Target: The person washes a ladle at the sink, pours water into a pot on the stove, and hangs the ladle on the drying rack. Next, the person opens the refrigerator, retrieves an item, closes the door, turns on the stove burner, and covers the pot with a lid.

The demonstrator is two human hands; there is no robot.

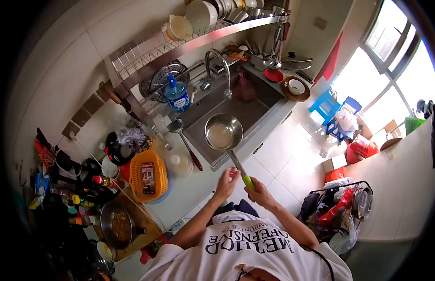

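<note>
My right hand is wrapped round the green grip of a steel saucepan. The pan hangs level over the near edge of the sink, with some cloudy pale liquid in its bottom. Close to the handle, on its left, is my left hand; its fingers are loosely bent, a little apart, and hold nothing I can see. The curved faucet rises behind the pan. A red mesh bag lies in the sink. A spatula with a dark red handle rests on the counter at the left.
Left of the sink stand a blue-labelled bottle, an orange basket and a frying pan with food. A dish rack hangs above the sink. A loaded black cart stands at my right; blue stools are by the window.
</note>
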